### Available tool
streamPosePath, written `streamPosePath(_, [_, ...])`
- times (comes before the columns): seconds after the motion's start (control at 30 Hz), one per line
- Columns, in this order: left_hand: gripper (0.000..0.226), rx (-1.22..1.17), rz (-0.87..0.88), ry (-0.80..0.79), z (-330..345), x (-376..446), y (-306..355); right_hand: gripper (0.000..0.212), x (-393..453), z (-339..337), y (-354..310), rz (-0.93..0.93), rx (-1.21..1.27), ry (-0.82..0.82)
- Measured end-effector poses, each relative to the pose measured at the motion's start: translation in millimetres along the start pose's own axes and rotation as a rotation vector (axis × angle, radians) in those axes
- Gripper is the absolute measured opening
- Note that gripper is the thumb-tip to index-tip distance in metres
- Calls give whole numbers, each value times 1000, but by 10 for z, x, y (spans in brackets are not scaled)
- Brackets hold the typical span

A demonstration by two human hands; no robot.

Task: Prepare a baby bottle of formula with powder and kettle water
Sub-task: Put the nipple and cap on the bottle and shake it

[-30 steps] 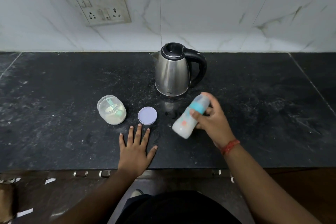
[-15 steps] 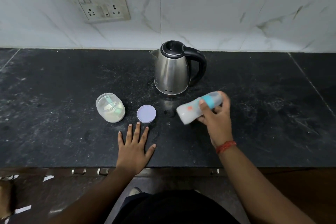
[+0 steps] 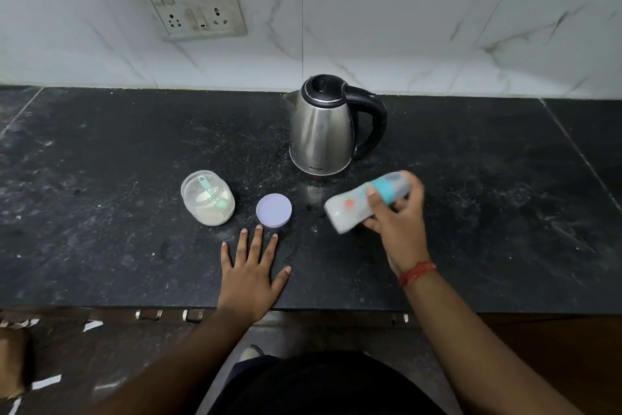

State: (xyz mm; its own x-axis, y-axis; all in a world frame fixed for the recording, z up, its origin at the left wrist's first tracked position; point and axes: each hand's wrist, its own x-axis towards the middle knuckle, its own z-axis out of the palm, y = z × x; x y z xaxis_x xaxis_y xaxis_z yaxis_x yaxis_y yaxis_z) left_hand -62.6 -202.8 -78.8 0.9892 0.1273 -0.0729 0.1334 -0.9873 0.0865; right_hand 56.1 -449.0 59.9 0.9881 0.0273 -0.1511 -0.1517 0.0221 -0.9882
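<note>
Head view: the right hand [image 3: 397, 222] grips the baby bottle [image 3: 365, 201], lying nearly sideways above the worktop [image 3: 471, 212] before the kettle [image 3: 323, 126]; left hand [image 3: 250, 268] lies flat, fingers [image 3: 257, 239] spread.

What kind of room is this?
Most likely a home kitchen: a dark stone counter against a tiled wall, a steel kettle standing on it, and a socket panel above.

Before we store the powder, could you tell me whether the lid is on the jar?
No, the purple lid lies flat on the counter beside the open jar.
</note>
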Motion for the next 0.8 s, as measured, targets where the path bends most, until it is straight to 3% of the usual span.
streamPosePath(0.07, [79, 2, 0, -1, -1, -2, -12, 64, -16, 31, 29, -11, -157, -180])
streamPosePath(0.1, [79, 3, -1, -4, -10, 0, -16, 65, -21, 36, 42, -14, -171, -183])
streamPosePath(0.2, [79, 9, -2, -8, -27, 3, 9, 63, 22, -6, 10, -10, 35, 37])
streamPosePath(0.33, [80, 11, 1, -7, -24, -3, -11, 69, 26, 30, -40, -24, -152, -206])
streamPosePath(0.43, [80, 19, 0, -16, -42, 0, 6, 62, 67, 8, -44, -17, 38, 22])
streamPosePath(0.47, [80, 14, 0, -13, -43, -1, 15, 61, 73, 6, -45, -4, 54, 20])
streamPosePath(0.57, [80, 1, -3, -13, -40, -6, -4, 65, 30, 46, 10, -1, -128, -212])
streamPosePath(0.7, [81, 8, -9, -21, -47, 1, 17, 57, 26, 25, -21, 1, 98, 65])
streamPosePath(0.8, [80, -2, -7, -15, -37, -8, -5, 58, -10, 31, 6, 11, 14, -103])
